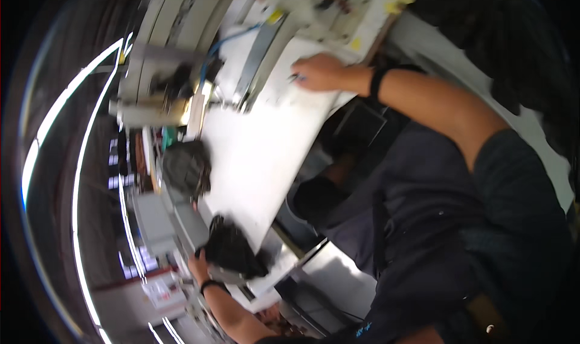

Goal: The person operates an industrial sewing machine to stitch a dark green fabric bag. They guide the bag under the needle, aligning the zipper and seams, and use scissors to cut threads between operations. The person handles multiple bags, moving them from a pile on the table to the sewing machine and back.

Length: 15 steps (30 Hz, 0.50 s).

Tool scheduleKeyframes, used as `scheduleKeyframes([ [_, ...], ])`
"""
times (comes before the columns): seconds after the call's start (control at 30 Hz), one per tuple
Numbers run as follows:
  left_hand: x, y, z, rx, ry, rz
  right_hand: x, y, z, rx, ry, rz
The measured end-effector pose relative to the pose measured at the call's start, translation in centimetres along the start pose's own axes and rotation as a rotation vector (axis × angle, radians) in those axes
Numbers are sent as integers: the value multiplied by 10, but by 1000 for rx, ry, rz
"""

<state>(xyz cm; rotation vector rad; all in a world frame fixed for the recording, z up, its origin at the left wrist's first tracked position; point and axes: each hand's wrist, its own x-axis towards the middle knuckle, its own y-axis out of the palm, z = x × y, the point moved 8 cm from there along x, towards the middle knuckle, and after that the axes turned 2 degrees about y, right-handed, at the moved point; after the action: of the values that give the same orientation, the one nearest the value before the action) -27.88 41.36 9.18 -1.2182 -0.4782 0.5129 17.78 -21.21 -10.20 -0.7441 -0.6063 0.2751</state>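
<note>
My left hand (198, 268), at the lower left with a dark band on its wrist, is closed on the edge of a black piece of fabric (228, 247). The fabric hangs bunched over the far-left end of the white worktable (257, 154). My right hand (320, 72) is closed over the other end of the table, near the sewing machine's long grey bed plate (257, 60). A small dark tip pokes out of its fingers. What it belongs to is mostly hidden and blurred.
A large pale sewing machine (175, 36) stands along the far side, with a blue tube (232, 39) and a lit work area. Another dark fabric bundle (186, 166) lies by the far edge. Dark cloth (483, 36) hangs at the upper right.
</note>
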Motion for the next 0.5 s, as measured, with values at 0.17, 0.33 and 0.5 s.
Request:
scheduleKeyframes([
  [0.17, 48, -85, 9, -93, 20, -405, -1, -1, 6, 44, 13, -59],
  [0.33, 26, -186, -151, -85, 176, -579, -4, -15, 20, 17, -46, -57],
  [0.5, 31, -126, -270, -129, 305, -137, 0, -7, 27, 27, -88, -80],
])
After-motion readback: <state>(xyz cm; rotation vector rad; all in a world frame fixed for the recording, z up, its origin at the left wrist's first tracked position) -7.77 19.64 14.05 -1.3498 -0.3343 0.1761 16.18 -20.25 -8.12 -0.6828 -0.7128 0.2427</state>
